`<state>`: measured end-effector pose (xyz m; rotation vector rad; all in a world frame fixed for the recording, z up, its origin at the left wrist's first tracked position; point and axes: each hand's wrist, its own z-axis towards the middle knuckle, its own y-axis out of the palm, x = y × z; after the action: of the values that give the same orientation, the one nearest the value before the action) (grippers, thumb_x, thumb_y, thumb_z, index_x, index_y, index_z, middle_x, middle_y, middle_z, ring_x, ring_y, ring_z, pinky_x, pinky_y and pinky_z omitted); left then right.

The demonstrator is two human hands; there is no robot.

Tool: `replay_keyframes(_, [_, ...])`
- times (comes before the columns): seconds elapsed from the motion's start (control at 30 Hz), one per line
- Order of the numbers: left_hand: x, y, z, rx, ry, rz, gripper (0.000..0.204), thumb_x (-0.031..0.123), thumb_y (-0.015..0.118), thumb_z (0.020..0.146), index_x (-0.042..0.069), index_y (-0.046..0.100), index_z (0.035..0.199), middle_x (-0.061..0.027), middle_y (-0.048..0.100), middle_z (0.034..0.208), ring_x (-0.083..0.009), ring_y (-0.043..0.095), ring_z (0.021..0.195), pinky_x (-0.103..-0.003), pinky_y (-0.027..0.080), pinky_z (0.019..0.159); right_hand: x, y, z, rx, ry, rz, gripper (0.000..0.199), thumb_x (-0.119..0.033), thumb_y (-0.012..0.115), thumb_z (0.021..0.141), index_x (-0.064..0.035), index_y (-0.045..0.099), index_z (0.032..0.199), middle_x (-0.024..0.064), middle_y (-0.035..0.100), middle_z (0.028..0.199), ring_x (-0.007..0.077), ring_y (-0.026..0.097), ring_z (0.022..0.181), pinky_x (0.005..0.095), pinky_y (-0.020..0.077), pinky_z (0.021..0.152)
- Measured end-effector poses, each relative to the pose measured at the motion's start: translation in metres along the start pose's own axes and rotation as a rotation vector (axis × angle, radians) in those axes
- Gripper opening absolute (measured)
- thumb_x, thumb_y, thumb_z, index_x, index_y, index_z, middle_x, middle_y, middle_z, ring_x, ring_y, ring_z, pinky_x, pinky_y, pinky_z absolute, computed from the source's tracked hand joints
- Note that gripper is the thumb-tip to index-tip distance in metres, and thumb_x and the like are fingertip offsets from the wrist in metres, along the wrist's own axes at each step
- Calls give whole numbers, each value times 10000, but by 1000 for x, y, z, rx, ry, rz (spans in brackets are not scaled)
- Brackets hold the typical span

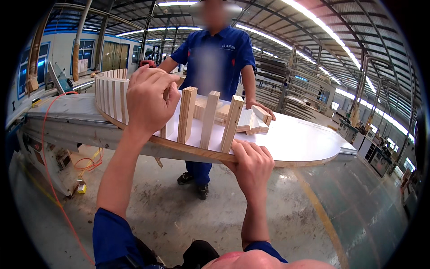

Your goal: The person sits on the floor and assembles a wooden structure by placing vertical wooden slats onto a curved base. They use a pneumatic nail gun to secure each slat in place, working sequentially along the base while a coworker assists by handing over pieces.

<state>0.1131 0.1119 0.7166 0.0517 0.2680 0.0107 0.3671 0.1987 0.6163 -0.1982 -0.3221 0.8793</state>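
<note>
An oval white board (304, 139) with a pale wooden edge lies across a bench in front of me. Along its near rim stand several upright plywood blocks, among them a thick block (187, 115), a lighter block (209, 121) and a slightly leaning block (232, 124). My left hand (152, 98) is closed around the upper part of another upright plywood block (167, 129), which it mostly hides. My right hand (251, 163) grips the board's near edge, its fingertips close to the foot of the leaning block. More loose blocks (253, 122) lie flat farther back.
A closely spaced row of upright blocks (109, 96) lines the board's left end. A co-worker (215, 62) in blue stands across the board, one hand resting at its far edge. An orange hose (45, 148) hangs down at the left. Racks (286, 85) stand behind.
</note>
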Motion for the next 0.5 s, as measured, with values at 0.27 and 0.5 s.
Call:
replay_keyframes(0.27, [4, 7, -16, 75, -155, -231, 100, 45, 650, 878, 42, 733, 935, -93, 731, 896, -288, 665, 913, -380, 528, 823, -7, 2, 4, 61, 34, -19, 348, -365, 882, 696, -151, 705, 904, -1, 783, 923, 180, 746, 847, 345, 512, 715])
replay_keyframes(0.5, [2, 14, -21, 80, -185, -214, 92, 86, 667, 884, 63, 745, 926, -85, 714, 837, -273, 643, 846, -382, 525, 775, -4, 6, 1, 70, 16, -52, 367, -420, 870, 689, -158, 691, 874, -10, 780, 906, 180, 744, 847, 348, 511, 716])
